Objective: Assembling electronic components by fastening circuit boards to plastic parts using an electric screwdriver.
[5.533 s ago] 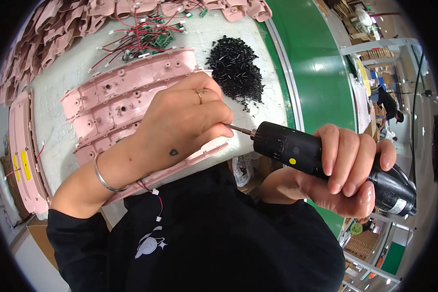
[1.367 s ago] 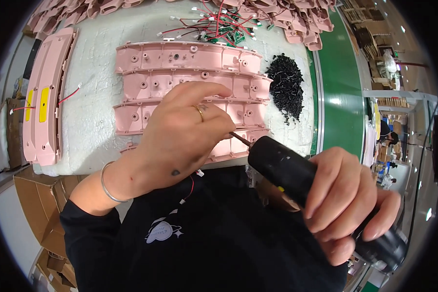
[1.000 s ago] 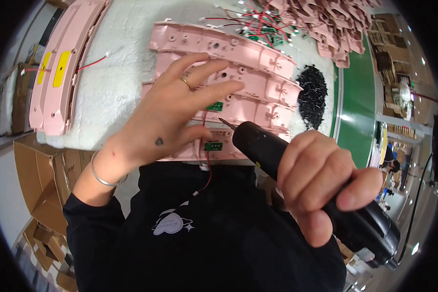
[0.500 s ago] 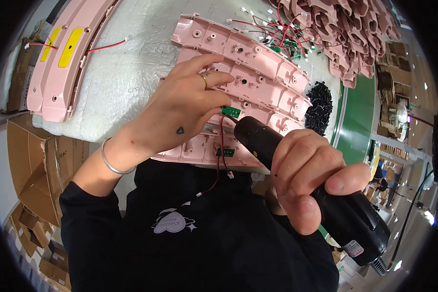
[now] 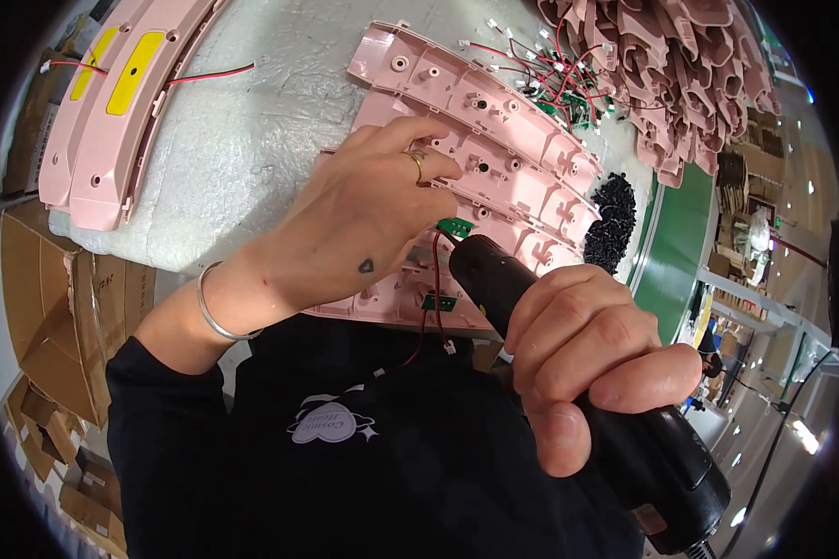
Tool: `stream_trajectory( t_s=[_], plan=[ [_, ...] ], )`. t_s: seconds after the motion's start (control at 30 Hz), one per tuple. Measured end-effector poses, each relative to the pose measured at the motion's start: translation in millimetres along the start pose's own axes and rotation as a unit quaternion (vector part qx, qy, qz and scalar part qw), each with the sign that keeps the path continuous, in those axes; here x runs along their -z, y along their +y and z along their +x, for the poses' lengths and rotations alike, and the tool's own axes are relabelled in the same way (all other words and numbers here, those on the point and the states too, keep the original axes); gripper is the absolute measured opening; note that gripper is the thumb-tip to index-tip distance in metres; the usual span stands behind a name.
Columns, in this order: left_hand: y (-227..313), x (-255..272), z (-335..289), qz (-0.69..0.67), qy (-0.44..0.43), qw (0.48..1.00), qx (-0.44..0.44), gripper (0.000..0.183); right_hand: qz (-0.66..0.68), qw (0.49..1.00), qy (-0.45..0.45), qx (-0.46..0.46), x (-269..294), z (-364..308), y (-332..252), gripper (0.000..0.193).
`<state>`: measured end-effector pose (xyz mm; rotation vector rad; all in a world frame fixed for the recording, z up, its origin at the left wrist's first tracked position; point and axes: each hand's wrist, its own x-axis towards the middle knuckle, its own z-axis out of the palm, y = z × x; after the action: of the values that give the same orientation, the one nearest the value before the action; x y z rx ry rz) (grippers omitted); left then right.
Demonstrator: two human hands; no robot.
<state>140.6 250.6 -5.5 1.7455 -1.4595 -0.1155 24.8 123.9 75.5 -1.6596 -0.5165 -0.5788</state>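
My right hand (image 5: 597, 349) is wrapped round a black electric screwdriver (image 5: 489, 279). Its tip points up and left, down to a small green circuit board (image 5: 455, 226) inside a curved pink plastic housing (image 5: 531, 244). My left hand (image 5: 364, 200), with a ring and a bracelet, lies across the housings. Its forefinger and thumb close in on the board's edge beside the bit; the thumb is mostly hidden. Red and black wires (image 5: 437, 279) trail from that board. Nearer to me, a second green board (image 5: 438, 302) sits in another pink housing (image 5: 382, 300).
Two pink housings with yellow labels (image 5: 135, 72) lie at the left. A tangle of wired boards (image 5: 569, 84), a heap of black screws (image 5: 612, 219) and piled pink housings (image 5: 690, 84) occupy the right. Cardboard boxes (image 5: 65, 307) stand beyond the padded table's (image 5: 242, 121) left edge.
The view has shifted slightly, so the housings appear a little farther right. Both hands keep their places at the same board, and the screwdriver's tip remains by it.
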Motion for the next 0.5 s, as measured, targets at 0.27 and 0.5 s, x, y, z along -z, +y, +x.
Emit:
stream_trajectory(
  t_s=[0.27, 0.5],
  plan=[
    [-0.3, -1.1, 1.3, 0.006, 0.008, 1.000, -0.010, 0.018, -0.013, 0.999, -0.044, -0.010, 2.4, 5.3, -1.7, 0.030],
    [3.2, -2.5, 12.1, -0.007, -0.020, 0.998, -0.055, 0.021, 0.032, 0.990, 0.139, -0.012, 41.6, -13.1, -47.0, 0.029]
  ],
)
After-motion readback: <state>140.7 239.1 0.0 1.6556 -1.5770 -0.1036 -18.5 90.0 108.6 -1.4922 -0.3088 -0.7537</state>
